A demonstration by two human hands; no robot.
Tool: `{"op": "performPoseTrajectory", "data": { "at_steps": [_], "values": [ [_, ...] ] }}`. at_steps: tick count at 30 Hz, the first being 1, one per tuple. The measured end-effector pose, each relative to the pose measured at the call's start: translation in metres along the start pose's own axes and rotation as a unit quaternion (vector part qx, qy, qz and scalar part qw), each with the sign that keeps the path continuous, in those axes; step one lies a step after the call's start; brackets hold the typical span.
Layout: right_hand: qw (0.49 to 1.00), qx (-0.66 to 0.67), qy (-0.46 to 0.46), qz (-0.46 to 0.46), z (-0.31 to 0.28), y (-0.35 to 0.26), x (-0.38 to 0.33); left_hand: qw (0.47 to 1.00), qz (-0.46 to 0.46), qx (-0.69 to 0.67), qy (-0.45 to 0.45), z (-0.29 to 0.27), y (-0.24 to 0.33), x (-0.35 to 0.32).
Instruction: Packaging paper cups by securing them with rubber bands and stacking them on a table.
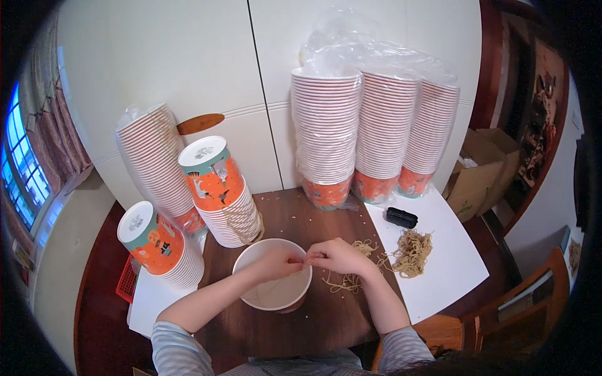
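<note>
Pinched closed at the fingertips, the bare left hand (pixel 280 263) and the bare right hand (pixel 335 255) are held close together at the right side of the rim of a round white paper bucket (pixel 271 299); what is grasped between them is too small to be told. The bucket is stood mouth-up on a dark brown wooden tabletop (pixel 251 332). Loose tan strings (pixel 343 285) are scattered near the right forearm, and a tangled tan string heap (pixel 412 254) is laid on a white board (pixel 442 285) — just beside a small black object (pixel 401 217) (its kind cannot be told). Upturned orange-and-green printed buckets (pixel 216 178) are stacked at the left; behind, three tall white-rimmed stacks (pixel 387 125) are wrapped in clear plastic.
</note>
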State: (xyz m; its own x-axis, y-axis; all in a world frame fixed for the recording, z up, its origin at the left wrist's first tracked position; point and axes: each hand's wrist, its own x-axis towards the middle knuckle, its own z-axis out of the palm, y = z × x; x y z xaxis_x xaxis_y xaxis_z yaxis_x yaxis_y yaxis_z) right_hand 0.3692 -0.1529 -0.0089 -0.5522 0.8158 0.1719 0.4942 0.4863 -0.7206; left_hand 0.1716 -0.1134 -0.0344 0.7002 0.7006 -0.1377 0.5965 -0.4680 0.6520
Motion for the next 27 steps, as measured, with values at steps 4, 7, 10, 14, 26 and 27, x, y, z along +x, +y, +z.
{"op": "performPoseTrajectory", "data": {
  "at_steps": [4, 7, 10, 14, 26, 27],
  "values": [
    [1.000, -0.003, 0.001, -0.004, 0.000, 0.002, 0.000, 0.998, -0.028, -0.057, 0.020, 0.006, 0.001, 0.002],
    [1.000, -0.003, -0.004, -0.001, -0.001, -0.001, 0.001, 0.998, -0.017, -0.047, 0.029, 0.006, 0.000, 0.002],
    [1.000, 0.000, -0.001, -0.002, 0.001, 0.000, 0.001, 0.998, -0.010, -0.052, 0.046, 0.001, 0.008, -0.004],
    [0.999, -0.020, 0.017, -0.044, 0.003, 0.007, 0.003, 0.991, -0.056, -0.116, 0.040, -0.016, 0.017, -0.015],
    [0.996, 0.044, 0.035, -0.071, 0.006, 0.009, 0.003, 0.910, -0.001, -0.413, 0.008, -0.029, 0.007, -0.016],
    [0.996, 0.044, 0.035, -0.071, 0.006, 0.010, 0.004, 0.910, -0.001, -0.414, 0.008, -0.029, 0.008, -0.016]
  ]
}}
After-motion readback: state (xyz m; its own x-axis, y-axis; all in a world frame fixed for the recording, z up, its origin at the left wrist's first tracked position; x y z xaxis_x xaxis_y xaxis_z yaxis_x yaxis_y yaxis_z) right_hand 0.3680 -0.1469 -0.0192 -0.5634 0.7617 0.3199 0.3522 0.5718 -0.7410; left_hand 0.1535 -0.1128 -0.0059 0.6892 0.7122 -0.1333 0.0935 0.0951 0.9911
